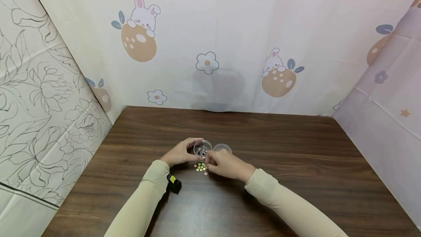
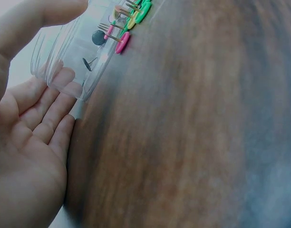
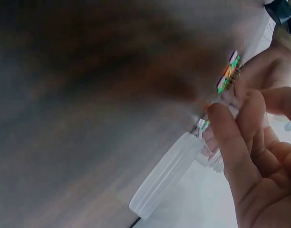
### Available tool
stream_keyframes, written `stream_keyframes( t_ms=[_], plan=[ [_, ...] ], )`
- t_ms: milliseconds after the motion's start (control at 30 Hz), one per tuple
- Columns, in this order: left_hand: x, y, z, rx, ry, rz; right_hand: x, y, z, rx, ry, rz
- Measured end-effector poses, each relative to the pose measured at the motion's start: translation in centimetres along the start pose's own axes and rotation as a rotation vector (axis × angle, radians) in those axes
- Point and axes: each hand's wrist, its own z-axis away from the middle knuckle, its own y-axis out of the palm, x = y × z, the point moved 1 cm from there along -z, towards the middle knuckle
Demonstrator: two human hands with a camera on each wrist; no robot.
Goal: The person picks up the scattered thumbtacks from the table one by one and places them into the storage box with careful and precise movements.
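My left hand (image 1: pixel 180 153) holds a small clear plastic jar (image 1: pixel 208 143), thumb on the near side and fingers on the far side. Dark thumbtacks (image 2: pixel 99 37) show through its wall in the left wrist view. Above the jar's near right rim, my right hand (image 1: pixel 227 164) pinches a small orange-red thumbtack (image 3: pixel 208 108), mostly covered by the fingertips. Just in front of the jar lies a loose group of thumbtacks (image 1: pixel 200 167) with green, yellow and pink heads; several have their pins up in the left wrist view.
A round clear lid (image 1: pixel 222 145) lies right of the jar, partly behind the right hand. A black device with a yellow patch (image 1: pixel 173 183) is at the left wrist. The dark wooden table (image 1: pixel 289 145) meets a patterned cloth backdrop (image 1: pixel 177 79) behind and at the sides.
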Motion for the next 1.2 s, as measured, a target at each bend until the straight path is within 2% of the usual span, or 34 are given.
stream_keyframes(
  t_ms=[100,267,633,967,1200],
  plan=[
    [0.8,0.1,-0.2,-0.012,-0.011,-0.018,0.1,0.4,0.2,0.052,-0.011,0.003],
    [0.9,0.0,-0.3,-0.017,-0.017,-0.027,0.5,0.6,0.3,0.087,-0.014,0.036],
    [1.3,0.0,-0.4,-0.024,-0.025,-0.04,1.6,0.9,0.2,0.089,-0.053,0.2],
    [1.3,0.0,-0.5,-0.011,-0.001,-0.021,1.9,0.9,0.2,0.082,-0.046,0.236],
    [1.2,0.1,-0.4,-0.019,-0.015,-0.025,1.8,1.1,0.2,0.081,-0.058,0.25]
  ],
)
